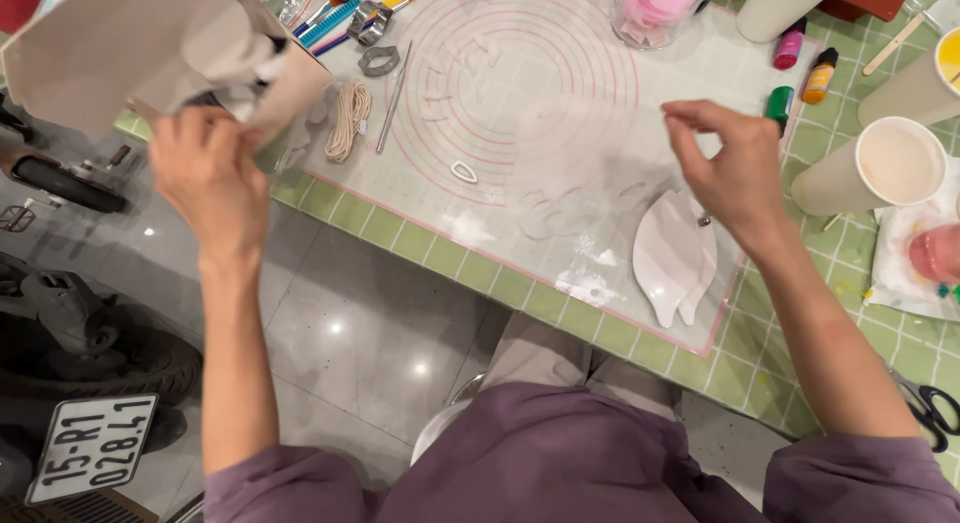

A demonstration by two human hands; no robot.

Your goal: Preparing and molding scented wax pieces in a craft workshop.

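Right now the biggest thing is the translucent mat (520, 93) with red rings, lying on the green tiled table (800, 373). At its left edge my left hand (205, 173) grips a beige paper bag (130, 43), fingers curled into it. A white leaf-shaped piece (672, 258) lies on the mat's near right part. Just above it my right hand (725, 163) hovers, fingertips pinched together, maybe on something tiny; I can't tell.
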